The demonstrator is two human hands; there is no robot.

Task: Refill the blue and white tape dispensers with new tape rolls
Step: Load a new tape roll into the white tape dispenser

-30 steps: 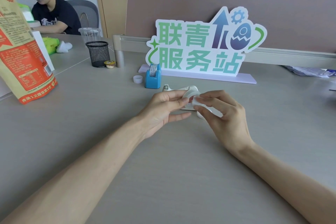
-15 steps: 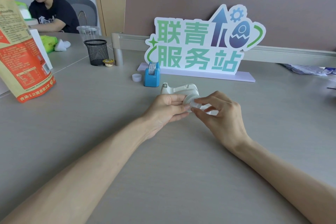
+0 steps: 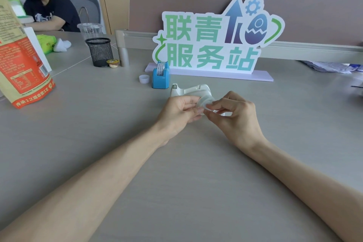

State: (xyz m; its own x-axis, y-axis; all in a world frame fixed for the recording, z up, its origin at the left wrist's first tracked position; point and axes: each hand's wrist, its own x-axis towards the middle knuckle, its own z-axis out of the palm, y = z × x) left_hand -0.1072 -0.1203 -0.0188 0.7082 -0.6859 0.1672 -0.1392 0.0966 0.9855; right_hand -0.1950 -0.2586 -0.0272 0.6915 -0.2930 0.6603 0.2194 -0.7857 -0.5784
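Observation:
A small white tape roll [image 3: 204,102] is pinched between my left hand [image 3: 179,113] and my right hand [image 3: 234,115] just above the grey table. My right fingertips press on the roll's near edge; the left fingers hold its other side. The white tape dispenser [image 3: 193,90] lies on the table right behind the roll, partly hidden by my fingers. The blue tape dispenser [image 3: 161,76] stands upright farther back with a roll of tape in it. A small white empty core [image 3: 144,79] sits to its left.
A green and white standing sign [image 3: 212,43] and a brown divider close off the back. A black mesh pen cup [image 3: 100,51], a small sealed cup [image 3: 113,63] and an orange bag [image 3: 21,61] are at the left. A person with a headset sits far left. Papers [image 3: 332,66] lie far right.
My hands and the roll stay almost in place, fingers shifting slightly around the roll. The view has dipped a little, so the white dispenser behind shows more.

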